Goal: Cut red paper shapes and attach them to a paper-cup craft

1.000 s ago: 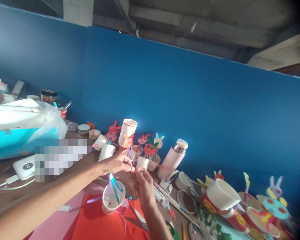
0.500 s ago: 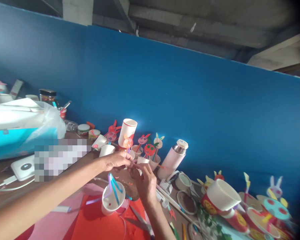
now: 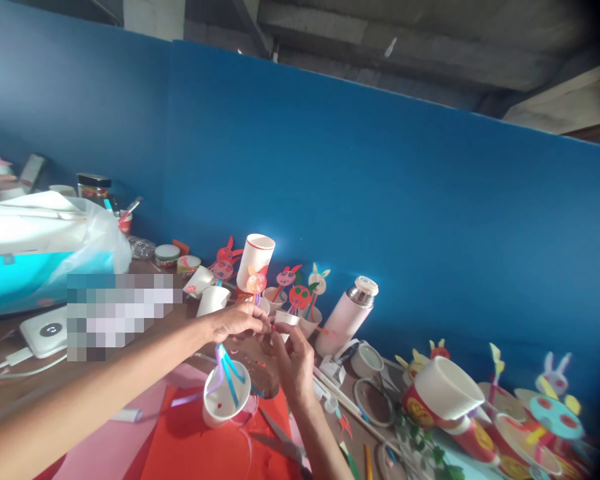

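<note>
My left hand (image 3: 240, 320) reaches in from the left, its fingers pinched together. My right hand (image 3: 294, 353) meets it, thumb and fingertips closed at the same spot. A tiny reddish thing shows between the fingertips, too small to name. Below the hands a white paper cup (image 3: 227, 395) stands on red paper (image 3: 200, 443), with blue and purple strips rising from it. Scissors (image 3: 283, 433) lie on the red paper, right of the cup. Just behind the hands are white cups bearing red and orange paper animal faces (image 3: 300, 298).
A stack of paper cups (image 3: 257, 259) and a pink thermos (image 3: 345, 317) stand by the blue wall. Decorated red and white cups (image 3: 447, 390) fill the right side. At left are a plastic bag (image 3: 103, 233) and a white power bank (image 3: 45, 331).
The fingers of my right hand have spread slightly and shifted at the meeting point. My left hand has barely moved. The view has shifted slightly.
</note>
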Available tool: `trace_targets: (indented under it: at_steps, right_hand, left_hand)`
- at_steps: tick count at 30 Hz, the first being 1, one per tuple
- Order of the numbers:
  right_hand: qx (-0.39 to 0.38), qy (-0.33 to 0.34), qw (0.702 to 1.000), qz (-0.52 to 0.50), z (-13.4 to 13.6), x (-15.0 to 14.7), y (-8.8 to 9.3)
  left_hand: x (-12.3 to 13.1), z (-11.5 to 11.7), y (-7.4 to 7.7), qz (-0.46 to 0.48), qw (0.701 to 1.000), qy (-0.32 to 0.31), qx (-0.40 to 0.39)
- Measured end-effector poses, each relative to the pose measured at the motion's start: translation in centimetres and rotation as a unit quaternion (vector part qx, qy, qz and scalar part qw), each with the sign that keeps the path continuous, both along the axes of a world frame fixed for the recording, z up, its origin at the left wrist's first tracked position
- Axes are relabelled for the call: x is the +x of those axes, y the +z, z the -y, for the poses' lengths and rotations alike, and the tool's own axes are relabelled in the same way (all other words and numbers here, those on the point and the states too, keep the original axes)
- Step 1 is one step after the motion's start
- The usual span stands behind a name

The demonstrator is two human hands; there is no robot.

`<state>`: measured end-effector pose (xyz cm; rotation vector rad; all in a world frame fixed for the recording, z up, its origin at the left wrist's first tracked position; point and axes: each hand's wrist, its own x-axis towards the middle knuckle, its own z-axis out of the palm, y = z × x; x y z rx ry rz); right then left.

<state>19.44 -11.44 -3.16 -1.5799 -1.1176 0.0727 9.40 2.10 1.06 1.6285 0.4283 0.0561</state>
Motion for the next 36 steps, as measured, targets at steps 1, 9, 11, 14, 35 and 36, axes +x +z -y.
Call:
trace_targets:
  at_steps: [1,9,11,14,35,36]
  right_hand:
    - [-0.003,-0.003,1.000,-0.009,0.0,0.0,-0.1]
    - [-0.016,0.045,0.988,-0.146,-1.3,0.0,-1.2]
    - [-0.016,0.048,0.985,-0.164,-1.6,0.1,-1.5]
    - [-0.017,0.036,0.985,-0.166,-1.8,0.3,-1.9]
    - [-0.125,-0.093,0.932,0.327,-3.0,3.0,-2.4]
    - [-0.129,-0.096,0.926,0.342,-3.1,3.1,-2.5]
  left_hand:
    - [0.0,0.0,-0.1,-0.002,1.000,-0.002,-0.008]
    - [0.2,-0.3,-1.3,0.011,1.000,-0.007,-0.005]
    - [0.2,-0.4,-1.5,0.016,1.000,-0.002,0.004]
    - [0.2,-0.5,-1.7,0.018,1.000,0.002,0.008]
    - [1.4,-0.3,-6.1,-0.013,0.954,0.057,-0.293]
    - [1.5,-0.2,-6.3,-0.010,0.950,0.055,-0.306]
